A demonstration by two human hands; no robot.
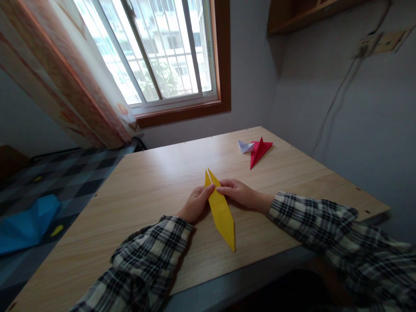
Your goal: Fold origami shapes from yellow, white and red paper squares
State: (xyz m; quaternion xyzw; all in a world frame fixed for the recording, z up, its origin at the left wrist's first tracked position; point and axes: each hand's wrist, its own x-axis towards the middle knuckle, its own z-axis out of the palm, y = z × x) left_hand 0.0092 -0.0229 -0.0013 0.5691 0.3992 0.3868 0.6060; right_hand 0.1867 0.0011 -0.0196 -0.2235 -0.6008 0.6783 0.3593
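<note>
A long yellow folded paper point(221, 212) is held between my two hands above the wooden table. Its far end splits into two narrow points, and the near end tapers to a single tip. My left hand point(197, 201) grips its left edge, with the thumb on top near the split. On the opposite edge, my right hand point(238, 193) pinches the paper with its thumb on the upper face. The fingers beneath the paper are mostly hidden. Crease lines cross the middle of the sheet.
At the table's point(146, 182) far right lie a red folded paper plane point(260, 151) and a small white paper boat point(245, 146), touching or nearly so. A blue folded paper point(30, 221) rests on the checked bedding point(81, 173) to the left. A window point(162, 52) is beyond.
</note>
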